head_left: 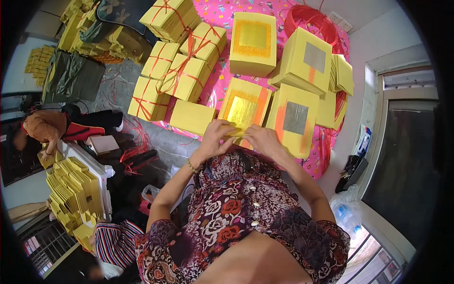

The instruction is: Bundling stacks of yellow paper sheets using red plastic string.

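Observation:
A stack of yellow paper [259, 90] with a shiny gold foil square and an orange band lies right in front of me. At its near edge my left hand [216, 138] is closed, fingers bent and pinching the paper's edge. My right hand [261, 140] meets it there, its fingers also closed on that edge. The two hands nearly touch. To the right is a stack with a silver foil square [295, 118]. A plain yellow block of paper [191, 117] lies by my left hand. How many sheets I pinch cannot be made out.
Bundles tied with red string [187, 78] fill the table's left side. More foil-topped stacks [253, 40] stand behind, near a red plastic ring-shaped thing [309, 21]. A pink patterned cloth [215, 98] covers the table. Leftward, people work beside a white table [101, 184] of folded yellow paper.

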